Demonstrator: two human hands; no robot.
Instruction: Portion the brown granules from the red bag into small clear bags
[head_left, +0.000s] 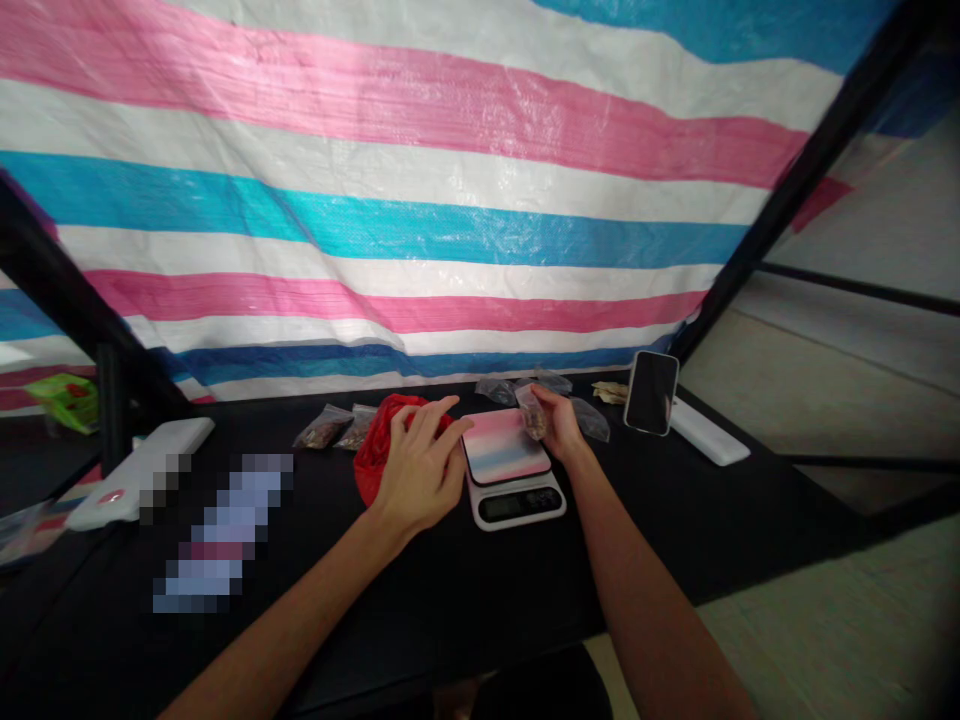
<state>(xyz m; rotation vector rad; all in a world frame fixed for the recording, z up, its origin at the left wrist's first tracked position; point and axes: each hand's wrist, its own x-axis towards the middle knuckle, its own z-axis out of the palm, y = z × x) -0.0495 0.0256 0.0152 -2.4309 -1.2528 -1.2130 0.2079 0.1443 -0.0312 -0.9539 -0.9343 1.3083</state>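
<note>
A small white digital scale (517, 505) with a reflective top plate (506, 447) stands on the black table. My right hand (559, 422) grips a small clear zip bag (532, 415) with brownish contents, at the right rim of the plate; whether the bag touches the plate I cannot tell. My left hand (427, 465) hovers at the scale's left side with fingers spread and nothing in them. Behind that hand, and partly hidden by it, is a red plastic bag (369, 465). Two filled zip bags (324, 427) lie left of the red bag.
Several clear bags (495, 390) lie behind the scale, another (591, 420) to its right. A phone (651, 393) stands upright near a white bar (711, 432). At left are a white device (161, 465) and a pixelated patch. A striped sheet (450, 230) hangs behind the table.
</note>
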